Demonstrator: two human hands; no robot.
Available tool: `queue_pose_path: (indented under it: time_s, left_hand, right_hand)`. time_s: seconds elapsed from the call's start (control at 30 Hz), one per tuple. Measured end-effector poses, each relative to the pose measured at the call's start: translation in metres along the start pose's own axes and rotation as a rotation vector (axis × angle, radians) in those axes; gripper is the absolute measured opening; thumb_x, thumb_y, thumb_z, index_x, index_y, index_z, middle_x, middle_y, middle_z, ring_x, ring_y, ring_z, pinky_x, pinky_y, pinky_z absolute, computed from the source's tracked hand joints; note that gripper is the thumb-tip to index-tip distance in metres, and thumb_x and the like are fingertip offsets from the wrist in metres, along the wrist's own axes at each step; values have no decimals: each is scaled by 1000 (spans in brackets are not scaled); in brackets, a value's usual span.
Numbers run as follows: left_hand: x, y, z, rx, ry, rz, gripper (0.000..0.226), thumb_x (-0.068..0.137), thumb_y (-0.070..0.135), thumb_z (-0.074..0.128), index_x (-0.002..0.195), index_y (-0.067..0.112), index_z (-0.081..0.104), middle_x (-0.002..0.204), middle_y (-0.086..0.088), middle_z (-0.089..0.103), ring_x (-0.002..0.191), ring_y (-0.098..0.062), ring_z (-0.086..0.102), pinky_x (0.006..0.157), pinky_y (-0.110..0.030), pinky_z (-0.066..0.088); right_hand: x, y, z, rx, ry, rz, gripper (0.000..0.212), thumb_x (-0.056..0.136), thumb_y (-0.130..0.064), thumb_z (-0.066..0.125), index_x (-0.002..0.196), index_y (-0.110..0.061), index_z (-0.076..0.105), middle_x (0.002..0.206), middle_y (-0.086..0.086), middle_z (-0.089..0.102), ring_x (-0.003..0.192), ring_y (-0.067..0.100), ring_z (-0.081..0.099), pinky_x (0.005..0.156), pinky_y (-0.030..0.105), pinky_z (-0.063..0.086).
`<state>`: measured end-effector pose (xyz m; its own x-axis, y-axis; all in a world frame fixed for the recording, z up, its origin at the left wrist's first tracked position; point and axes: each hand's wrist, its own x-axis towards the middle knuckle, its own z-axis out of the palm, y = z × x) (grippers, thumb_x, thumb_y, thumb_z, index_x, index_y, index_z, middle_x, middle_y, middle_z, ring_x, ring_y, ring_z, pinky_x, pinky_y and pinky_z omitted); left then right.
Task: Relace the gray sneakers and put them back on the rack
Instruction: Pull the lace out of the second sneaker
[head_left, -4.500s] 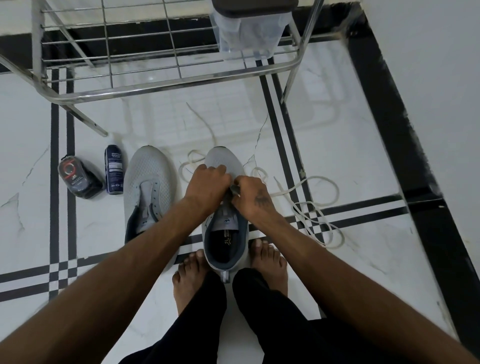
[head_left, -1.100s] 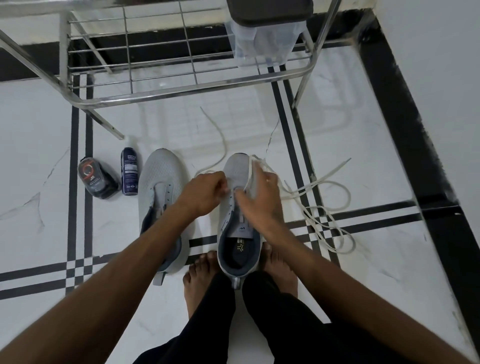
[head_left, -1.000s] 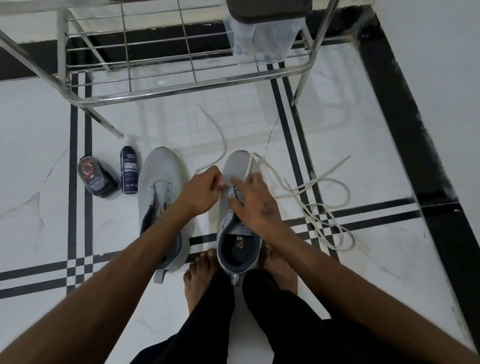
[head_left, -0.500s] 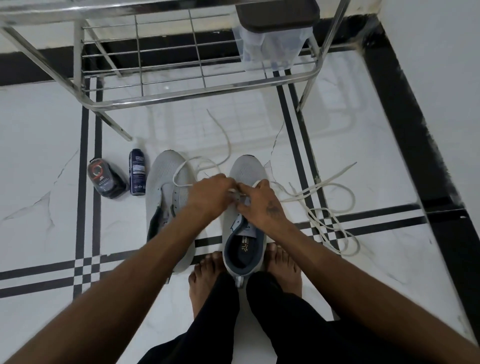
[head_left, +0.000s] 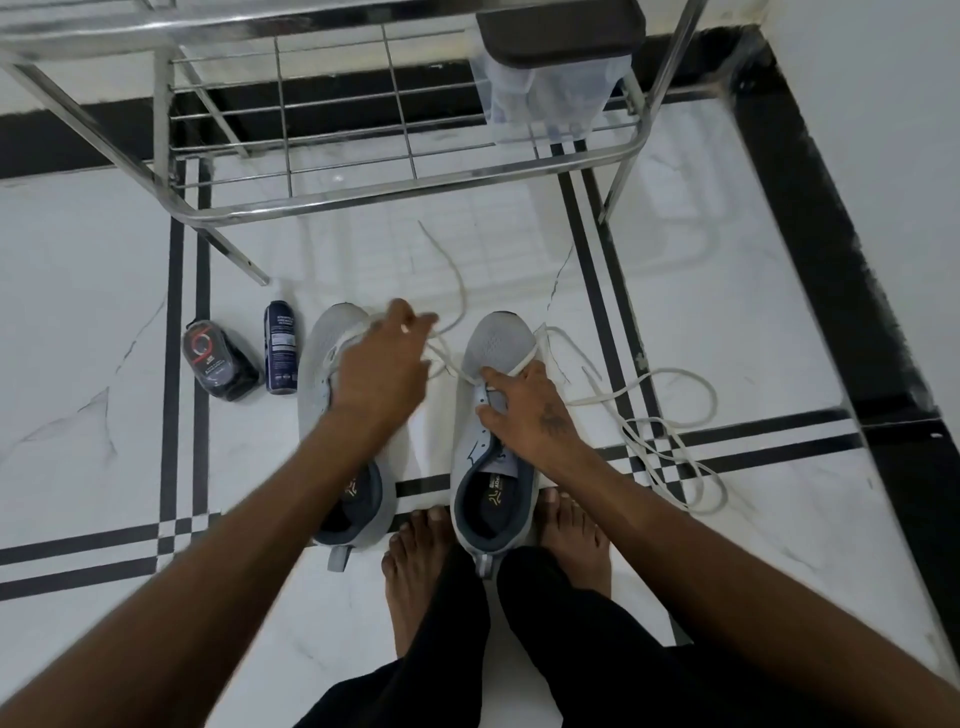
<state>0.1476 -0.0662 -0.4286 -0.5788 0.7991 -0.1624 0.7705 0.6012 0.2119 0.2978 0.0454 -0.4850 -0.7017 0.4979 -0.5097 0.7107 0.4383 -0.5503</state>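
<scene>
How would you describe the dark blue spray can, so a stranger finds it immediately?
Start at the metal rack. On the floor before its left leg lie two containers, left of the gray sneakers. The spray can is the slim blue cylinder nearest them; the black bottle is wider.

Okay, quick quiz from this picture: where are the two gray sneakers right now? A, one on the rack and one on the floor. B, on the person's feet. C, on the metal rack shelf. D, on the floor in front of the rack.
D: both sneakers, the left sneaker and the right sneaker, lie on the tiled floor in front of the rack, with the bare feet behind them.
</scene>
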Motion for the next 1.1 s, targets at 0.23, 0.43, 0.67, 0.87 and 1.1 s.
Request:
queue_pose_path:
  time_s: [0.23,0.43,0.67,0.87,1.1]
  left_hand:
    - [20,30,45,246,-214,137,19,95,12,55,113,12,56,116,-8,56,101,-29,63,68,-37,42]
    - [11,-34,-4,110,0,-114,20,88,0,52,107,5,54,111,-15,54,96,-37,60,63,-40,39]
    - [2,-4,6,-72,-68,-7,41,98,32,53,135,17,45,128,-9,54,97,-35,64,68,-41,48]
    - [22,22,51,55,-271,72,46,96,35,57,139,27,42,117,-9,60,100,-33,64,78,-42,52]
    - [14,-10,20,-160,-30,-54,7,90,16,61,84,15,57,82,-5,64,75,-27,60,63,-34,45]
  right_hand:
    - [3,0,0,-46,38,-34,49,91,-32,61,139,-34,51,122,12,41,111,33,53,97,42,51]
    - [3,4,2,-33,4,-36,57,96,-37,59,150,-29,41,137,18,36,126,34,44,110,41,40]
    - [0,2,2,-4,5,-18,56,97,-36,57,150,-30,40,136,17,36,128,34,42,109,43,41]
    - [2,2,2,-16,34,-38,50,95,-37,60,143,-30,48,126,14,39,118,35,48,103,42,47]
    - [5,6,6,-15,11,1,57,95,-40,60,148,-33,42,131,14,36,124,34,45,107,43,44]
